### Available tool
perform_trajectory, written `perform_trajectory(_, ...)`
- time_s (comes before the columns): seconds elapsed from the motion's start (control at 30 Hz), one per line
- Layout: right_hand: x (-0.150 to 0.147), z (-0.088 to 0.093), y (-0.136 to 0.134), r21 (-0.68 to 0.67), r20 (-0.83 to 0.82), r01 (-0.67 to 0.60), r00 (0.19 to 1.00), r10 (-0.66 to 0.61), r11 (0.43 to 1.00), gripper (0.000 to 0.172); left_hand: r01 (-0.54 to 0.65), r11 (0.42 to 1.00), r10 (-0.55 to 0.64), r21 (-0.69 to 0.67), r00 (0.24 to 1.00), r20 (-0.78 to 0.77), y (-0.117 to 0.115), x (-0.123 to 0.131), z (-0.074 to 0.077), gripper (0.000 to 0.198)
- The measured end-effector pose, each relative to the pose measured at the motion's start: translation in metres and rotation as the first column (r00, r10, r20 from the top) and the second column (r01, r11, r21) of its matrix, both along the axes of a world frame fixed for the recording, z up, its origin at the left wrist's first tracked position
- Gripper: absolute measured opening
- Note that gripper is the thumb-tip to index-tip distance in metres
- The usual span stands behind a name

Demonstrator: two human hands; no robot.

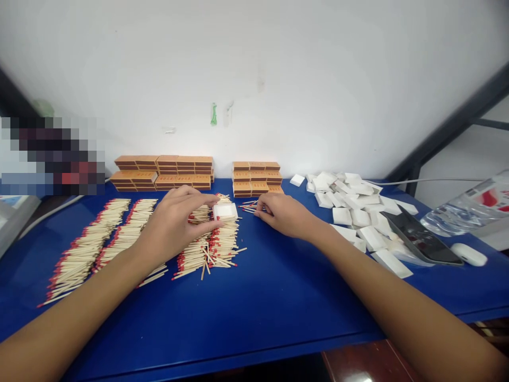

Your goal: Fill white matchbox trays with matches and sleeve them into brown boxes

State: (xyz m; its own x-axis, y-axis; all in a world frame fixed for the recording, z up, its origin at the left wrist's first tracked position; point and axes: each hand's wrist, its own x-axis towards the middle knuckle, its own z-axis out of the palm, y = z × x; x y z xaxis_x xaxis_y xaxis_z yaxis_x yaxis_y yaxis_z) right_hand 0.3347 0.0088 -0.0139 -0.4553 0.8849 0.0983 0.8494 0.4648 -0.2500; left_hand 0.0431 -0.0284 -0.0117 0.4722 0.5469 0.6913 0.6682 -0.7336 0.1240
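My left hand (175, 217) reaches over the rows of matches, with thumb and forefinger closed on a small white matchbox tray (225, 211). That tray lies tilted on top of a heap of red-tipped matches (225, 241). To its right, my right hand (276, 212) is closed in a pinch at the end of a few loose matches (249, 203); how many lie between the fingertips is hidden. More matches (85, 249) lie in long rows to the left, partly covered by my left hand and forearm.
Orange matchboxes stand in a left stack (183, 164) and a smaller stack (256, 175) against the wall. On the right are a pile of white trays (352, 193), a phone (423, 239), a white earbud case (469, 254) and a plastic bottle (465, 207). The blue table (270, 297) has a front edge.
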Motion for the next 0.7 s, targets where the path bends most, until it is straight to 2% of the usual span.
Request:
perform_trajectory(0.3,-0.001,-0.004,0.004,0.005,-0.017,0.000,1.000,0.000,1.000,0.009,0.027,0.999,-0.027,0.020,0.999,-0.017,0.000,0.000,0.000,0.042)
perform_trajectory(0.43,0.001,0.001,0.002,0.006,-0.053,-0.007,0.999,0.007,1.000,0.010,0.039,0.999,-0.038,0.025,0.999,-0.032,-0.001,0.001,0.002,0.039)
perform_trajectory(0.6,-0.006,0.016,-0.011,0.123,-0.218,-0.140,0.962,0.164,0.983,0.011,0.050,0.999,-0.049,0.019,0.998,-0.038,-0.001,0.003,0.000,0.037)
perform_trajectory(0.7,-0.015,0.016,-0.022,0.175,-0.236,-0.213,0.939,0.251,0.961,0.008,0.049,0.999,-0.049,0.002,0.998,-0.036,-0.002,0.003,-0.001,0.041)
